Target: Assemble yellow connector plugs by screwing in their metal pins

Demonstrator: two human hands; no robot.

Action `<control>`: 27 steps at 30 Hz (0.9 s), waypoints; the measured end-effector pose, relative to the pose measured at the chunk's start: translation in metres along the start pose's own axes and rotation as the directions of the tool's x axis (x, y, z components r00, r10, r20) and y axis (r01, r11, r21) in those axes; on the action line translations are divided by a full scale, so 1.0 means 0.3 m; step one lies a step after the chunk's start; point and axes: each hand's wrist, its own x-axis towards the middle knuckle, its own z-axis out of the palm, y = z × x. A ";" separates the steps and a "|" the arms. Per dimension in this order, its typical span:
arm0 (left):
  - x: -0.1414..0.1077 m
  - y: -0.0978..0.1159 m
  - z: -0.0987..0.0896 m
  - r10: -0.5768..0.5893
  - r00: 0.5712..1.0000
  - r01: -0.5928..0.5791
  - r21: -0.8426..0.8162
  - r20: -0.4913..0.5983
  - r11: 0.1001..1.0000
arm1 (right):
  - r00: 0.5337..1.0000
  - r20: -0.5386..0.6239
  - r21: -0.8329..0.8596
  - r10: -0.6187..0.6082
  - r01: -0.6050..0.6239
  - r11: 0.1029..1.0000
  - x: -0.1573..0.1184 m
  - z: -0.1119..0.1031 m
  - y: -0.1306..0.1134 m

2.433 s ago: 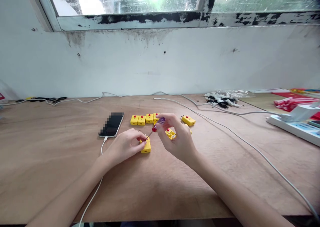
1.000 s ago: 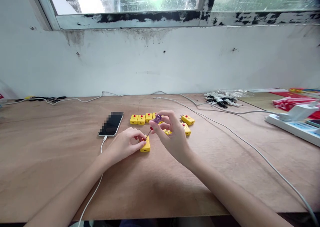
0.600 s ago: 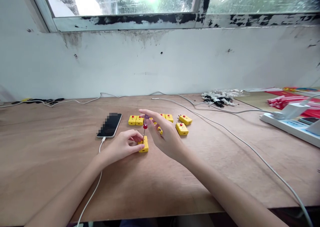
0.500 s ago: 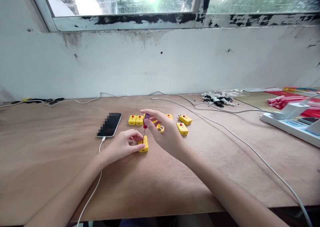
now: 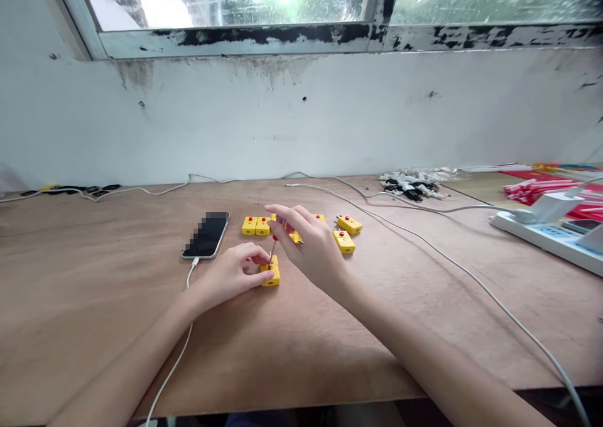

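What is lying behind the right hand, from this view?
Parts of yellow blocks show past the edge of the right hand and through its gaps. The hand covers the rest; I cannot count them.

The left forearm [image 5: 146, 348] and right forearm [image 5: 424, 345] are bared and angled inward from below. The left hand [image 5: 242, 267] is held low, thumb and fingers brought together in a pinch. The right hand [image 5: 308, 245] is raised higher, its fingers curved leftward, the thumb set opposite beneath them.
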 end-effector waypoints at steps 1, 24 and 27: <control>0.000 0.001 -0.001 0.001 1.000 -0.001 0.015 0.000 1.000 | 0.999 -0.015 -0.041 -0.032 0.032 0.999 0.001 0.001 0.000; 0.008 -0.031 0.005 0.080 0.997 -0.081 0.119 0.020 0.990 | 0.998 0.052 -0.214 0.038 -0.026 0.977 0.021 0.010 -0.050; 0.009 -0.033 0.004 0.115 0.993 -0.113 0.136 -0.009 0.984 | 0.981 0.186 -0.084 0.060 -0.045 0.995 0.036 -0.011 -0.056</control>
